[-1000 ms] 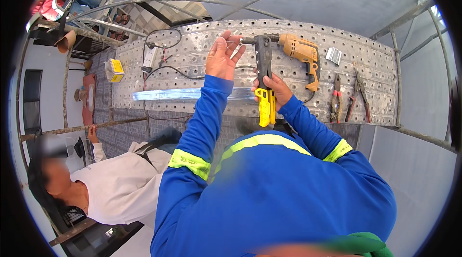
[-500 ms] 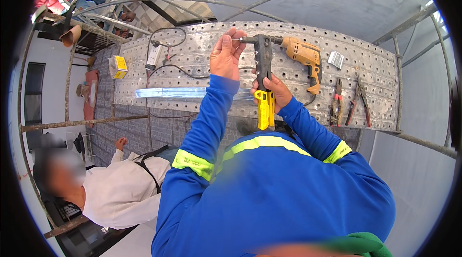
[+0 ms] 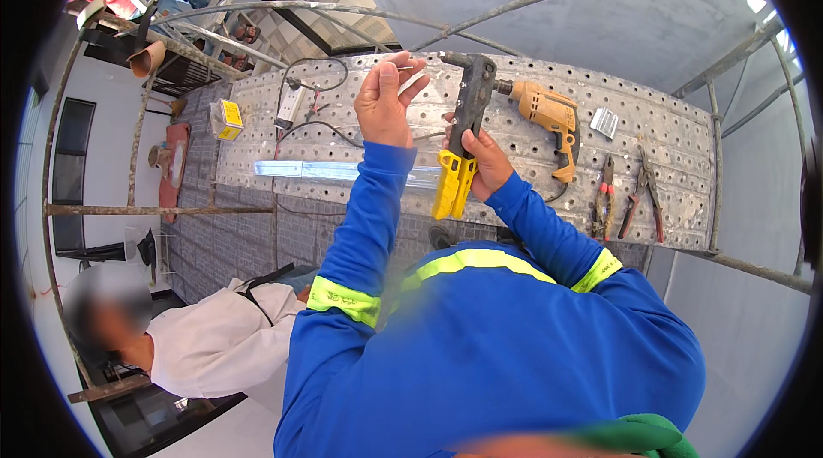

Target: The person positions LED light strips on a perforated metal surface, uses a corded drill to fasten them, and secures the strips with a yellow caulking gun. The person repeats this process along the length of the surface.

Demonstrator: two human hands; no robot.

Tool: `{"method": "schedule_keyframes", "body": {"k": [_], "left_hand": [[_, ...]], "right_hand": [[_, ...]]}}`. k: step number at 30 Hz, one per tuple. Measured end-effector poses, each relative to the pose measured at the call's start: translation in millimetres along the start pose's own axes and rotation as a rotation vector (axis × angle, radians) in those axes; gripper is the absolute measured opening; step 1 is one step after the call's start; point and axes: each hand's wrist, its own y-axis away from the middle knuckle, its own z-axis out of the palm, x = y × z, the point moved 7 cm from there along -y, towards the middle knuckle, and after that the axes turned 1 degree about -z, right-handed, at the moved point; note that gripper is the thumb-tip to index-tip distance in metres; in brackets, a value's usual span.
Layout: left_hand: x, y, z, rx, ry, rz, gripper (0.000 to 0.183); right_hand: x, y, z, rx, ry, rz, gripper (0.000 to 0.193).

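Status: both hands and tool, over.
Right hand grips yellow-handled tool. Left hand apart from it, seemingly pinching thin pin. Drill lies close, right of tool.

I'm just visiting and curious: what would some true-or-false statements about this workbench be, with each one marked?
1. The person's right grip is around a black-and-yellow tool. True.
2. The person's left grip rests on a drill. False: the left grip is raised, apart from the drill.
3. Two plier-like tools lie on the bench. True.
4. A green box sits near the bench's left end. False: the box there is yellow.
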Motion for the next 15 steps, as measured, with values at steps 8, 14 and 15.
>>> {"method": "schedule_keyframes", "body": {"k": [8,14,15], "left_hand": [[-9,71,-17,-0.015,-1.129,0.051,0.024],[103,-4,-42,0.073,-1.303,0.223,0.019],[116,-7,-34,-0.037,-1.32,0.293,0.017]], "right_hand": [[-25,-42,24,0.109,0.078,-0.262,0.054],[-84,-53,65,-0.199,0.502,-0.124,0.049],[-84,-51,73,-0.286,0.582,-0.111,0.05]]}}
